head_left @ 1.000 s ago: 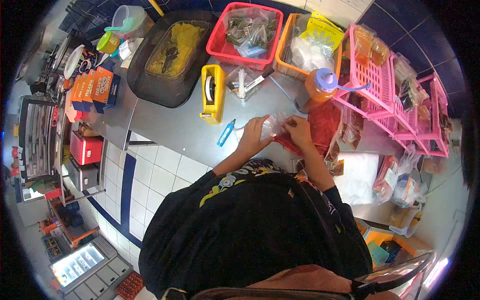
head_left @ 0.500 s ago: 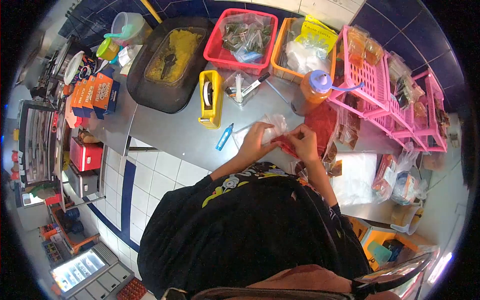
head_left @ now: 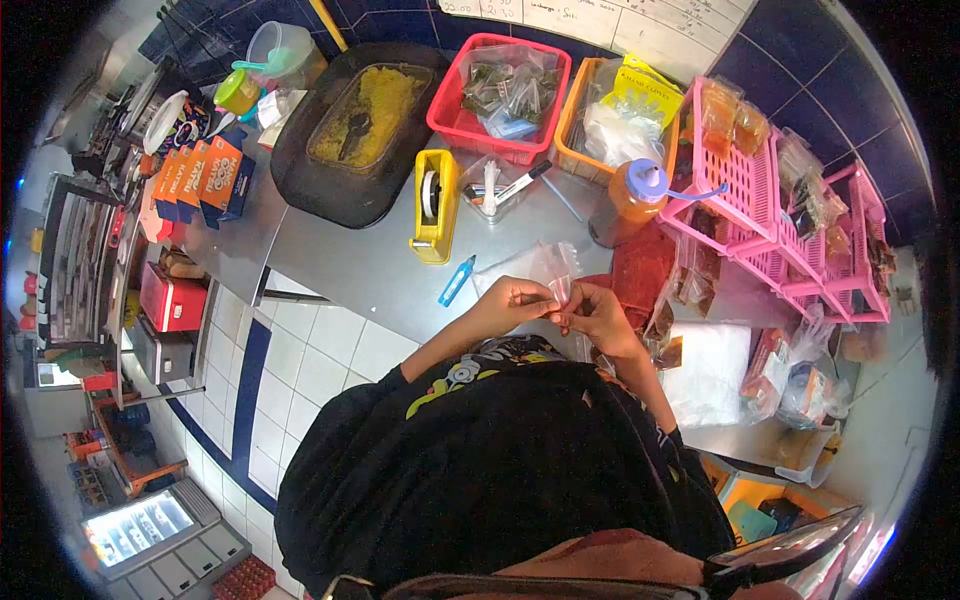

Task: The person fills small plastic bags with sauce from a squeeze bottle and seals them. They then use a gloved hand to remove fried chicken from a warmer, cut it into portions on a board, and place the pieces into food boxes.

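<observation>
My left hand (head_left: 515, 306) and my right hand (head_left: 602, 318) meet just in front of my body, over the near edge of the metal table. Between their pinched fingertips is a small clear plastic bag (head_left: 561, 289); its contents, if any, are too small to make out. Flat clear plastic bags (head_left: 525, 266) lie just beyond my left hand. To the left of them is a blue marker (head_left: 457, 281). Past my right hand, a red plastic bundle (head_left: 640, 275) rests beside a squeeze bottle (head_left: 628, 205) with a lilac cap.
A yellow tape dispenser (head_left: 434, 208) and a clear pen holder (head_left: 490, 205) stand mid-table. Behind are a black tray (head_left: 290, 165) with yellow crumbs, a red basket (head_left: 450, 115) and an orange basket (head_left: 575, 155). Pink racks (head_left: 740, 185) and white plastic sheets (head_left: 705, 375) lie right.
My hands have come closer together, fingertips now meeting at the small plastic bag. My left hand has moved off the flat bags. The whole view has shifted slightly.
</observation>
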`<state>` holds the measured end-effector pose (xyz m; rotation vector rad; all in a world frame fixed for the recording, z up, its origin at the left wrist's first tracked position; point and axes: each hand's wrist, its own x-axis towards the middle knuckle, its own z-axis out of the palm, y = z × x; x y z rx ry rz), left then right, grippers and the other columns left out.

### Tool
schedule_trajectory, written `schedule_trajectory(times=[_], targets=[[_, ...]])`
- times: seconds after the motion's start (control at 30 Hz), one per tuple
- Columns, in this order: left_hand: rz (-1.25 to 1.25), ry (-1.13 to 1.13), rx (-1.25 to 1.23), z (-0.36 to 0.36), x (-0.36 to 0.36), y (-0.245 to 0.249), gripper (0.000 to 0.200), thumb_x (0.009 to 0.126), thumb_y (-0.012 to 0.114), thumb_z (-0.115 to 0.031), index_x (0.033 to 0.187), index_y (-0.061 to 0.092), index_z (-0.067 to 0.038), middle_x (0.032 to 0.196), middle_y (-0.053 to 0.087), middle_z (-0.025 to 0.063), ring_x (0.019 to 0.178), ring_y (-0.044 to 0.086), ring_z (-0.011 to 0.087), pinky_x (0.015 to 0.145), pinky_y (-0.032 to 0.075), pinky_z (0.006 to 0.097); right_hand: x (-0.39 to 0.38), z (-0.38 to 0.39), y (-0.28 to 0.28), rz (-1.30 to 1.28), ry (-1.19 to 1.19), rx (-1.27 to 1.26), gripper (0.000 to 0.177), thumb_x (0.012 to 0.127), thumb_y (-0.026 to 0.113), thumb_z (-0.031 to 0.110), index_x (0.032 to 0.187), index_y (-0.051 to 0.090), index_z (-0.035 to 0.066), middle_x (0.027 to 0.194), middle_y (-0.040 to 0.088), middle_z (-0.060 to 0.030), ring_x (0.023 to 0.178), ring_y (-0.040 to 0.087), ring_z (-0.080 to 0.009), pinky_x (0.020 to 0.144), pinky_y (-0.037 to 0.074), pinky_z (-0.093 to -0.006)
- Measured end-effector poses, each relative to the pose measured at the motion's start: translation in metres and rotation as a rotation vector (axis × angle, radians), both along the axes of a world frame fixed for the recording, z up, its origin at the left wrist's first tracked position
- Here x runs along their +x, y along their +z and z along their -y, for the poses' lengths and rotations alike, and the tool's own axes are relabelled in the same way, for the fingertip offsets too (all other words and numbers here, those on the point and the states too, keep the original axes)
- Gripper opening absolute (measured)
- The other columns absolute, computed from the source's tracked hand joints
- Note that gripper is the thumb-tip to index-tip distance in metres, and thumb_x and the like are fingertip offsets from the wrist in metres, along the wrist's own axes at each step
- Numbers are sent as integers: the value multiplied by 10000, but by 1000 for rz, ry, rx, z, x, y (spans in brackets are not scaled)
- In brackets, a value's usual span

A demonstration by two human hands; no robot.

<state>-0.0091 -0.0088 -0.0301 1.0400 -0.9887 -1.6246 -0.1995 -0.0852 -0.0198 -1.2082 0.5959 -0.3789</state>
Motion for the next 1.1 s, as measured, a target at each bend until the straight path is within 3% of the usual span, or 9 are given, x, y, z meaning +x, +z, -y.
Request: schedule_trajectory(times=[0.1, 0.3, 0.4, 0.5, 0.7, 0.77, 0.9, 0.93, 1.1], targets=[[244, -57, -74, 0, 4, 2, 114, 917, 568, -104, 916, 602, 4, 853, 641, 36, 780, 605, 91, 700, 501, 239, 1, -5, 2, -21, 63, -84, 132, 866, 647, 86, 842, 537, 18, 770, 598, -39, 665, 572, -102, 620, 475, -245], [376, -87, 44, 6, -5, 24, 201, 955, 446, -125, 833, 531, 9, 686, 603, 69, 572, 626, 140, 503, 499, 274, 3, -11, 7, -113, 132, -390, 142, 939, 475, 121, 891, 513, -8, 754, 576, -111, 751, 580, -212, 711, 451, -365], [377, -8, -125, 4, -11, 21, 163, 928, 471, -110, 835, 533, 8, 628, 592, 73, 501, 614, 150, 468, 486, 270, 11, -16, 10, -31, -6, -559, 114, 901, 501, 89, 843, 510, -9, 721, 548, -169, 685, 578, -294, 651, 444, -386], [462, -31, -119, 2, -9, 34, 146, 906, 501, -103, 814, 536, 5, 616, 597, 67, 489, 613, 141, 446, 476, 268, 12, -17, 6, -149, -135, -737, 153, 881, 523, 94, 773, 501, -11, 696, 535, -201, 639, 551, -372, 594, 435, -406], [538, -95, -238, 2, -8, 45, 178, 896, 542, -125, 770, 548, 2, 613, 602, 61, 476, 605, 128, 438, 472, 262, 14, -14, 12, -313, -382, -1009, 192, 859, 553, 93, 722, 491, -26, 666, 509, -218, 599, 531, -383, 547, 419, -405], [545, -64, -172, -2, -14, 44, 192, 907, 535, -139, 775, 550, 0, 616, 600, 63, 485, 607, 129, 436, 470, 258, 6, 3, 20, -412, -465, -858, 218, 862, 565, 97, 700, 486, -24, 640, 497, -208, 552, 514, -343, 530, 413, -392], [424, -36, -85, 1, -16, 30, 225, 944, 500, -176, 815, 555, -1, 625, 595, 72, 499, 602, 135, 441, 466, 251, -5, -1, 48, -77, 5, -584, 167, 899, 553, 127, 842, 532, -29, 744, 526, -180, 686, 534, -288, 652, 434, -356], [368, -47, -78, 1, -15, 32, 232, 951, 488, -183, 827, 550, 4, 625, 598, 77, 498, 601, 136, 444, 465, 255, -5, -2, 41, -71, 81, -641, 174, 913, 537, 144, 909, 531, -30, 801, 533, -178, 762, 540, -307, 708, 431, -352], [154, -102, 4, 1, -15, 41, 240, 969, 453, -185, 874, 535, 20, 641, 604, 91, 502, 592, 134, 448, 461, 246, -3, -7, 42, -49, 2, -753, 156, 898, 510, 119, 834, 503, -24, 751, 522, -205, 710, 539, -371, 646, 431, -398]])
